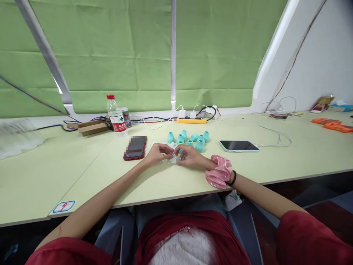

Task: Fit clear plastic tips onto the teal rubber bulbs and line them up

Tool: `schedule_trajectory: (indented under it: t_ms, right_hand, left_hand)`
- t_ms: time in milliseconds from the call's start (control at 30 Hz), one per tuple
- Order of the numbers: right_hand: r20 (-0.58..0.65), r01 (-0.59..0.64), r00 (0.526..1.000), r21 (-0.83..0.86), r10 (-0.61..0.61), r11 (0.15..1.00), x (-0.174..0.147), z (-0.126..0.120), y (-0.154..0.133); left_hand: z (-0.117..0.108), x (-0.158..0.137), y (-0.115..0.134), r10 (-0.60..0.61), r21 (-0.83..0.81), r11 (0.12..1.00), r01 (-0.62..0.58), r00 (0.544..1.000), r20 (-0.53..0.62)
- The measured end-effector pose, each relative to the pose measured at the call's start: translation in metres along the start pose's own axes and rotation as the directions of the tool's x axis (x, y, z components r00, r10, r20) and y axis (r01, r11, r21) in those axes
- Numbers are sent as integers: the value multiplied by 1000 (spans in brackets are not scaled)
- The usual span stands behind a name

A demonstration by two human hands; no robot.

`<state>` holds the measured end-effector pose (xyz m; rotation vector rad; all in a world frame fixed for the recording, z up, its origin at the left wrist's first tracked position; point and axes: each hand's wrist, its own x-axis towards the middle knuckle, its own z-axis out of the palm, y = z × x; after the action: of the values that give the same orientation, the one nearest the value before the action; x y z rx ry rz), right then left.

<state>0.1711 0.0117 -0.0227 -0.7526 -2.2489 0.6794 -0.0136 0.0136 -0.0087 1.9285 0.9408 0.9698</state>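
Observation:
My left hand [159, 154] and my right hand [190, 156] meet over the table, fingertips pinched close together. Between them are small clear plastic pieces [173, 160], too small and partly covered to name. Both hands' fingers are closed on or against these pieces; which piece each one grips I cannot make out. Just beyond my hands stand several small turquoise vase-shaped pieces [200, 145], open at the top, and one of them [194, 137] lies on its side. More whitish translucent bits show behind my left fingers.
A dark red-cased phone [135, 148] lies left of my hands, a second phone [239, 146] with a white cable to the right. Farther back are a water bottle [117, 119], a can [126, 117], a cardboard box [93, 127] and a yellow power strip [191, 120]. Orange items [332, 124] sit far right.

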Motion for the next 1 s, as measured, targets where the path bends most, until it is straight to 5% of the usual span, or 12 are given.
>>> schedule_trajectory:
  t_ms: [267,600,1000]
  right_hand:
    - [-76,-46,997,-266,27,963,2,-1,2]
    - [-96,-96,993,-304,69,948,0,8,-9]
    - [63,-49,995,-391,80,919,1,-9,-5]
  left_hand:
    - [-2,0,-7,79,145,986,-86,995,55]
    - [10,-4,-1,55,141,988,-56,998,9]
    - [3,-1,-2,83,44,996,-80,994,-69]
